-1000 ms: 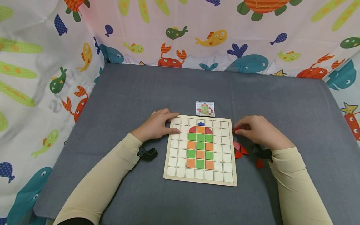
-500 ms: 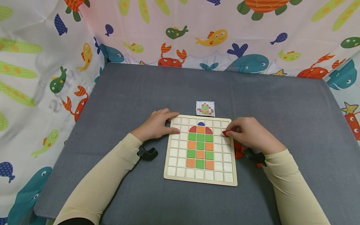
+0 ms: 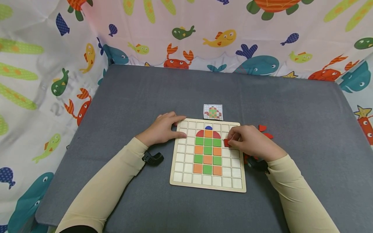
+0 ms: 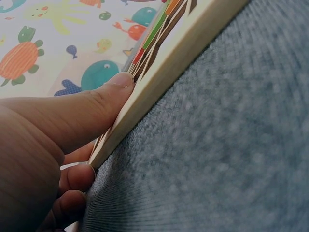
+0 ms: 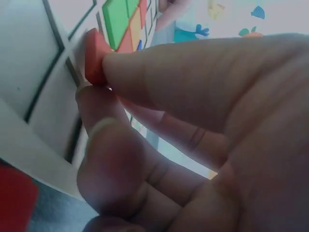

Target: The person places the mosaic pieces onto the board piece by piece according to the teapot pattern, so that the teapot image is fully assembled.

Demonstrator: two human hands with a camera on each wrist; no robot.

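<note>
A square wooden grid board [image 3: 208, 180] lies on the table with green, orange and red pieces and a blue half-round set in its middle columns. My left hand [image 3: 163, 129] holds the board's far left corner, thumb on top of the rim and fingers curled at the edge, as the left wrist view shows. My right hand [image 3: 252, 142] pinches a small red piece [image 3: 226, 142] between thumb and fingertips, just right of the upper green row. In the right wrist view that red block [image 5: 95, 58] is tilted close over the white cells.
A small picture card [image 3: 213, 112] with a coloured grid pattern lies behind the board. Loose red pieces [image 3: 265, 135] lie to the right of the board, some partly hidden by my right hand and wrist. A curtain [image 3: 157, 35] with sea animals borders the grey table [image 3: 151, 87].
My right hand has moved left from beside the board to over its right columns, carrying the red piece. Loose red pieces behind it have come into view. My left hand stays put.
</note>
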